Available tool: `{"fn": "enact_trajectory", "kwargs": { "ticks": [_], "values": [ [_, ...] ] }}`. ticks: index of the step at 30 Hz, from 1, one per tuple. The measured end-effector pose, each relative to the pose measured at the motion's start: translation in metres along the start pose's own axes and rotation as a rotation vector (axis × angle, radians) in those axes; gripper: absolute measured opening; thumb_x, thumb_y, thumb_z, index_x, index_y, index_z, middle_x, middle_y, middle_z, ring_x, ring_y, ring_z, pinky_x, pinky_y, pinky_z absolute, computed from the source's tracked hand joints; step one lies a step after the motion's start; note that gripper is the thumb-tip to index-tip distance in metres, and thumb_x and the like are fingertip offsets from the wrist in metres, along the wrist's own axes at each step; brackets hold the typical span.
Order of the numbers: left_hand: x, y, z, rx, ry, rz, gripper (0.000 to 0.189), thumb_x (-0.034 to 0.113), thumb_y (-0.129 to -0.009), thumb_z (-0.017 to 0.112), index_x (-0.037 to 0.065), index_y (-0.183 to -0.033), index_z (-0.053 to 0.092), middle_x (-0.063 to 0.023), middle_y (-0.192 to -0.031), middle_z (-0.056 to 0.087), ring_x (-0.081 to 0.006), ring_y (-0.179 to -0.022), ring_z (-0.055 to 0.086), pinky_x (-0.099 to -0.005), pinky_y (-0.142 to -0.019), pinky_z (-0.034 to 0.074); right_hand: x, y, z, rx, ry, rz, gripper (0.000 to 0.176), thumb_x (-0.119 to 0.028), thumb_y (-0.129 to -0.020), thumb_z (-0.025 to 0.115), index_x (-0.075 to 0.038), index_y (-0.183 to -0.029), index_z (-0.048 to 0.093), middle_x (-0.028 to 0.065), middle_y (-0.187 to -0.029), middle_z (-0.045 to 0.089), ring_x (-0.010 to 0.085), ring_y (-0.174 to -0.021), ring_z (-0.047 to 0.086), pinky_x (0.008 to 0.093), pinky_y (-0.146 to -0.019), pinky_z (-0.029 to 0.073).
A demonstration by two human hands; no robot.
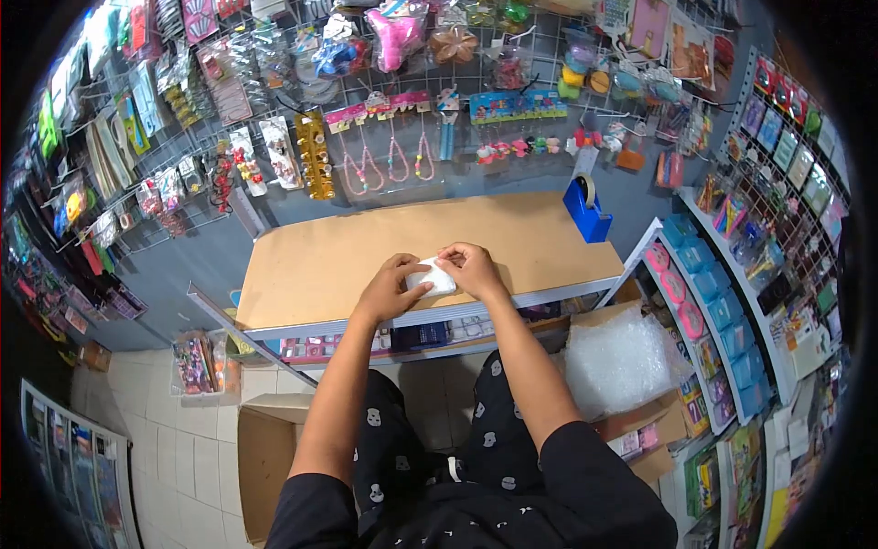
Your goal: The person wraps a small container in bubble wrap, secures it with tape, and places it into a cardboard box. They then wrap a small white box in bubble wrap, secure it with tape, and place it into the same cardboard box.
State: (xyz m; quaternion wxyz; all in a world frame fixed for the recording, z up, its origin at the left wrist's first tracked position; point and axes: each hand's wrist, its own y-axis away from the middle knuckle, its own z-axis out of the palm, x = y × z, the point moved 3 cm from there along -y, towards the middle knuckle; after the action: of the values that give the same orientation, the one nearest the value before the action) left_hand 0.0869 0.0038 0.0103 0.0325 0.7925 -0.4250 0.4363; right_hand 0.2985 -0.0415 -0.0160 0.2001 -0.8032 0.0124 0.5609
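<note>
A small white packet (439,279), perhaps wrapped in bubble wrap, lies at the front edge of the wooden shelf top (439,229). My left hand (395,288) grips its left side, thumb along the near edge and fingers over the far side. At its upper right, my right hand (469,269) pinches the packet between thumb and fingers. What exactly is inside the wrapping cannot be made out. To the right, at the back of the same top, stands a blue tape dispenser (586,210) with a roll of tape.
A big bundle of bubble wrap (615,361) sits in a carton at my right. An open cardboard box (261,467) stands on the floor at left. Hanging goods cover the wire grid (393,137) behind the top. Stocked shelves (718,302) rise at right.
</note>
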Motion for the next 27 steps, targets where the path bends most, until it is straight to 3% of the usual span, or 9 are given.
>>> {"fn": "enact_trajectory", "kwargs": {
  "ticks": [4,6,10,14,17,18,20,25,27],
  "values": [
    [-0.003,0.001,0.002,0.051,-0.076,0.073,0.041,0.036,-0.091,0.081,0.012,-0.123,0.077,-0.0169,-0.137,0.061,-0.0272,-0.102,0.068,-0.0377,-0.088,0.057,-0.015,0.013,-0.012,0.177,-0.152,-0.156,0.015,-0.009,-0.095,0.077,0.003,-0.102,0.072,0.0089,-0.098,0.076,0.0153,-0.093,0.073,0.0298,-0.084,0.061],
    [-0.003,0.000,0.001,0.118,-0.174,0.177,0.041,0.036,-0.091,0.081,0.012,-0.124,0.077,-0.0167,-0.139,0.061,-0.0271,-0.103,0.069,-0.0374,-0.088,0.057,-0.004,0.022,-0.027,0.304,-0.396,-0.114,0.014,-0.009,-0.095,0.076,0.002,-0.102,0.071,0.0082,-0.095,0.074,0.0149,-0.091,0.073,0.0297,-0.082,0.061],
    [0.005,0.002,0.000,0.049,-0.072,0.053,0.038,0.030,-0.091,0.081,0.010,-0.123,0.077,-0.0204,-0.134,0.063,-0.0351,-0.126,0.062,-0.0429,-0.105,0.051,0.029,0.034,-0.076,0.494,-0.664,-0.098,0.017,-0.016,-0.096,0.078,0.000,-0.098,0.070,0.0059,-0.089,0.074,0.0114,-0.078,0.069,0.0260,-0.075,0.057],
    [0.004,0.001,-0.002,0.034,-0.031,0.025,0.039,0.032,-0.091,0.080,0.010,-0.123,0.077,-0.0191,-0.134,0.064,-0.0344,-0.124,0.063,-0.0422,-0.103,0.052,0.051,0.025,-0.181,0.677,-0.234,-0.015,0.016,-0.018,-0.094,0.078,-0.003,-0.096,0.074,0.0033,-0.083,0.073,0.0108,-0.075,0.068,0.0257,-0.072,0.054],
    [-0.007,-0.001,0.001,0.092,-0.137,0.127,0.041,0.037,-0.090,0.081,0.013,-0.122,0.079,-0.0157,-0.134,0.065,-0.0282,-0.104,0.069,-0.0384,-0.089,0.057,0.032,0.014,-0.260,0.835,0.150,-0.085,0.015,-0.019,-0.091,0.079,-0.004,-0.094,0.078,0.0050,-0.085,0.076,0.0139,-0.078,0.071,0.0303,-0.074,0.055],
    [-0.005,0.000,0.001,0.075,-0.114,0.095,0.040,0.036,-0.090,0.081,0.012,-0.122,0.078,-0.0169,-0.133,0.065,-0.0303,-0.110,0.067,-0.0397,-0.093,0.056,0.030,0.010,-0.284,0.847,0.200,-0.049,0.016,-0.020,-0.090,0.078,-0.004,-0.093,0.080,0.0068,-0.086,0.078,0.0163,-0.080,0.073,0.0324,-0.076,0.056],
    [0.005,0.002,-0.002,0.040,-0.072,0.039,0.039,0.033,-0.091,0.081,0.010,-0.123,0.078,-0.0193,-0.133,0.065,-0.0345,-0.122,0.064,-0.0423,-0.101,0.053,0.037,-0.003,-0.323,0.794,0.409,0.000,0.018,-0.022,-0.089,0.077,-0.004,-0.093,0.080,0.0101,-0.088,0.079,0.0207,-0.082,0.075,0.0350,-0.078,0.057],
    [0.006,0.001,-0.003,0.036,-0.070,0.061,0.040,0.033,-0.091,0.079,0.009,-0.123,0.077,-0.0200,-0.132,0.065,-0.0355,-0.120,0.064,-0.0421,-0.101,0.053,0.037,-0.018,-0.360,0.507,0.788,0.205,0.023,-0.027,-0.087,0.074,-0.005,-0.095,0.081,0.0146,-0.093,0.079,0.0280,-0.088,0.077,0.0401,-0.084,0.057],
    [0.011,0.002,-0.006,0.028,-0.074,0.045,0.040,0.032,-0.091,0.080,0.008,-0.123,0.077,-0.0199,-0.132,0.065,-0.0352,-0.121,0.064,-0.0423,-0.102,0.052,0.046,-0.025,-0.363,0.386,0.796,0.293,0.024,-0.024,-0.089,0.072,-0.004,-0.098,0.081,0.0135,-0.094,0.080,0.0247,-0.088,0.076,0.0378,-0.084,0.057]
  ]
}}
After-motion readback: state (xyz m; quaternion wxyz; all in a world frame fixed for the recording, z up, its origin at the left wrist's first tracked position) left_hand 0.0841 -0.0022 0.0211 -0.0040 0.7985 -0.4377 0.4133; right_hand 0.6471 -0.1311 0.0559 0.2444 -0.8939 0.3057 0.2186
